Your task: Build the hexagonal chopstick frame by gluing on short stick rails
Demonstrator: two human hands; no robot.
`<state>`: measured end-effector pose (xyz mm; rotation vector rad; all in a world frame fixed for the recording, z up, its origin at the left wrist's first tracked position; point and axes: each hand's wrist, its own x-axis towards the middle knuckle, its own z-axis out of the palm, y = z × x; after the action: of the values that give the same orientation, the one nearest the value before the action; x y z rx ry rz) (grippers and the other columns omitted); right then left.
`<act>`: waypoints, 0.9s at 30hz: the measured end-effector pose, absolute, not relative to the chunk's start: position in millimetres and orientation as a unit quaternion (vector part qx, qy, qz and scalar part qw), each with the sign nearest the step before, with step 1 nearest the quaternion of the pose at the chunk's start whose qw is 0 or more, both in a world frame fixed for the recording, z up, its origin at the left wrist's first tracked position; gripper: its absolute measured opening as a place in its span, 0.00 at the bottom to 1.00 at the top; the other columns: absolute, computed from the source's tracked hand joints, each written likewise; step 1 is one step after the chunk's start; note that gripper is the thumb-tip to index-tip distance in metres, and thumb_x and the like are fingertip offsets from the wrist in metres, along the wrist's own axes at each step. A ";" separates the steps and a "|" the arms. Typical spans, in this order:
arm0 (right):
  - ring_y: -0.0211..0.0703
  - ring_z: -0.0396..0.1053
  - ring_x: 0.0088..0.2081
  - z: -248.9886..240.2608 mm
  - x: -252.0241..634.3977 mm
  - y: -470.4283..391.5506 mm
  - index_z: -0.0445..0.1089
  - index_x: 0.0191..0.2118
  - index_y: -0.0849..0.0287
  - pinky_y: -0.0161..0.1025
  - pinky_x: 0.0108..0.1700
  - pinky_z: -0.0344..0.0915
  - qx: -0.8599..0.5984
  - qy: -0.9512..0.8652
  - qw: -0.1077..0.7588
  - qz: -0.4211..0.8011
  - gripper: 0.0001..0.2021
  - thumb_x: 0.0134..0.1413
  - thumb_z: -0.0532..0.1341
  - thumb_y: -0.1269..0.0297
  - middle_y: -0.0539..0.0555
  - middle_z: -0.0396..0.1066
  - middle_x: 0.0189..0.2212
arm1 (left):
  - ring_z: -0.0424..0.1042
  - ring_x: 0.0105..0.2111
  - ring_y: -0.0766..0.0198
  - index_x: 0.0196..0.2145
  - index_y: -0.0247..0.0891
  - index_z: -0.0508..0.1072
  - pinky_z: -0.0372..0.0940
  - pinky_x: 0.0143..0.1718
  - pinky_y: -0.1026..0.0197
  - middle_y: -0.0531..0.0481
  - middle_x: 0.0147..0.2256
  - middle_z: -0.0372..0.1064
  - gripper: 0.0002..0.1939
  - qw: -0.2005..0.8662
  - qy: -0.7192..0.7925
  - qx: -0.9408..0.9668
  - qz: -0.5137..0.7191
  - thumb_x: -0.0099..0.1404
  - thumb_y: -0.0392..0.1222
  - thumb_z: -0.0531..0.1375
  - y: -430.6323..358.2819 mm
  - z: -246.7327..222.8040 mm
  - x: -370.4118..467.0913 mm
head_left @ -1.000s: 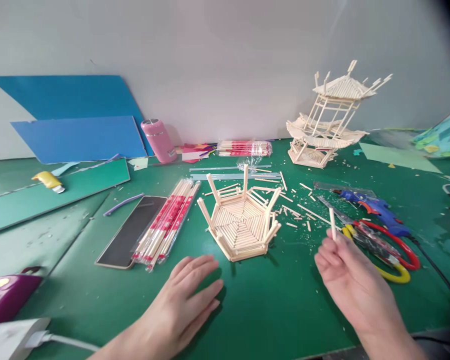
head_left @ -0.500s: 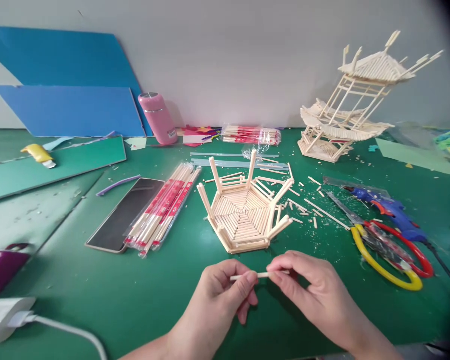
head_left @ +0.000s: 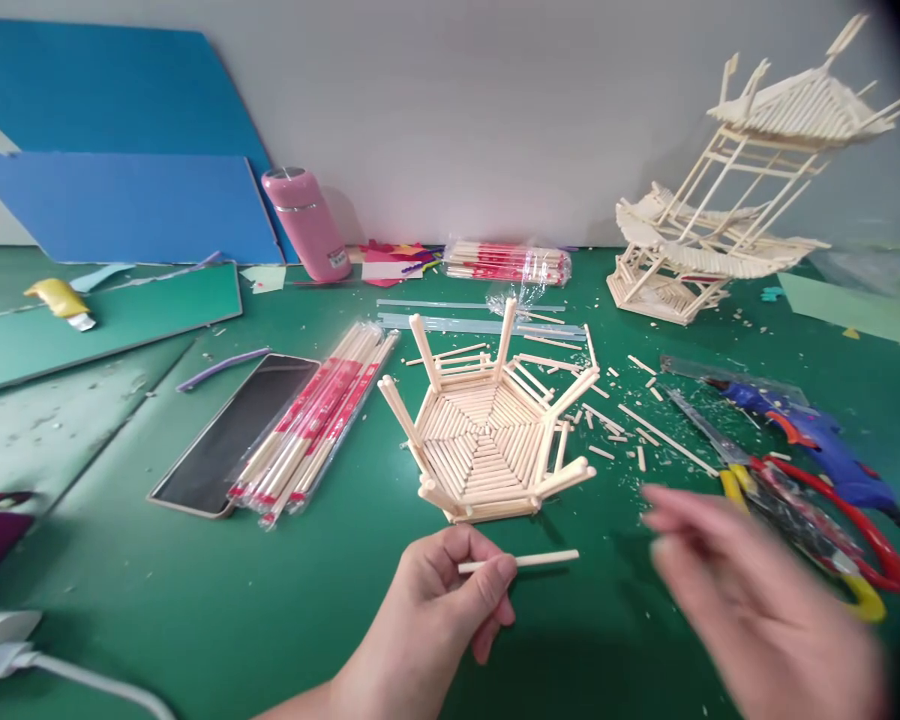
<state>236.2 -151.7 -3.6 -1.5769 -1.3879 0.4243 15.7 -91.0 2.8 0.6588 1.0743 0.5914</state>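
My left hand (head_left: 450,610) pinches a short wooden stick (head_left: 547,559) between thumb and fingers, its right end sticking out free. Smeared by motion, my right hand (head_left: 757,600) is off to the right, close to the scissors (head_left: 735,490) with red and yellow handles; finger and thumb look a little apart, with nothing seen between them. Just beyond my left hand sits a many-sided stick base (head_left: 487,440) with slanted posts around its rim and low rails on some sides. A blue glue gun (head_left: 817,440) lies past the scissors.
Stick offcuts (head_left: 607,425) litter the green table right of the base. Wrapped stick bundles (head_left: 315,420) overlap a phone (head_left: 232,435) on the left. A pink flask (head_left: 307,225) and a tall stick pavilion (head_left: 727,220) stand at the back. A white cable (head_left: 97,670) runs along the front left.
My right hand has let go of the stick and moved right toward the scissors. My left hand keeps the stick in about the same place. The view has shifted slightly.
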 end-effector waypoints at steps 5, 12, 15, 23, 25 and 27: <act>0.36 0.65 0.26 -1.6 198.6 -109.5 0.67 0.31 0.55 0.30 0.26 0.63 -0.595 -0.668 0.283 0.345 0.08 0.57 0.53 0.60 0.49 0.67 0.25 | 0.55 0.14 0.76 0.21 0.33 0.66 0.47 0.18 0.69 0.54 0.16 0.64 0.13 0.774 0.495 0.276 0.283 0.55 0.44 0.63 -86.8 4.0 22.3; 0.35 0.61 0.22 -9.2 202.4 -104.3 0.66 0.29 0.55 0.29 0.22 0.59 -0.607 -0.613 0.285 0.418 0.13 0.57 0.52 0.54 0.46 0.62 0.20 | 0.58 0.15 0.75 0.20 0.29 0.72 0.52 0.20 0.69 0.51 0.18 0.65 0.15 0.806 0.454 0.202 0.322 0.55 0.45 0.63 -87.4 0.1 25.2; 0.35 0.61 0.23 -10.9 202.4 -100.9 0.66 0.29 0.55 0.29 0.23 0.60 -0.605 -0.616 0.281 0.419 0.13 0.57 0.52 0.54 0.46 0.63 0.21 | 0.59 0.15 0.75 0.21 0.28 0.73 0.53 0.19 0.70 0.49 0.19 0.67 0.16 0.809 0.448 0.183 0.333 0.56 0.46 0.62 -87.9 -2.0 27.5; 0.35 0.64 0.23 -9.8 203.7 -96.0 0.67 0.29 0.55 0.28 0.23 0.62 -0.610 -0.603 0.290 0.425 0.12 0.57 0.53 0.55 0.47 0.65 0.21 | 0.61 0.14 0.74 0.21 0.28 0.74 0.54 0.19 0.71 0.47 0.20 0.70 0.16 0.817 0.431 0.146 0.353 0.55 0.46 0.63 -88.2 -1.0 34.2; 0.35 0.64 0.23 -8.4 202.4 -96.6 0.67 0.30 0.55 0.27 0.24 0.63 -0.612 -0.591 0.300 0.431 0.11 0.56 0.54 0.55 0.47 0.67 0.22 | 0.61 0.14 0.74 0.21 0.28 0.74 0.54 0.19 0.71 0.47 0.20 0.69 0.15 0.817 0.428 0.145 0.358 0.55 0.46 0.63 -88.4 -1.2 34.4; 0.35 0.66 0.25 -6.9 201.4 -96.9 0.66 0.31 0.56 0.27 0.26 0.64 -0.613 -0.588 0.300 0.435 0.10 0.55 0.54 0.56 0.48 0.69 0.24 | 0.61 0.14 0.74 0.21 0.28 0.74 0.54 0.19 0.71 0.47 0.20 0.69 0.15 0.819 0.424 0.146 0.359 0.55 0.46 0.63 -87.8 -1.2 34.7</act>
<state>201.4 -96.9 -6.9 -1.6266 -1.5608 1.1546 34.7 -87.8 -1.2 0.3102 0.9022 0.7641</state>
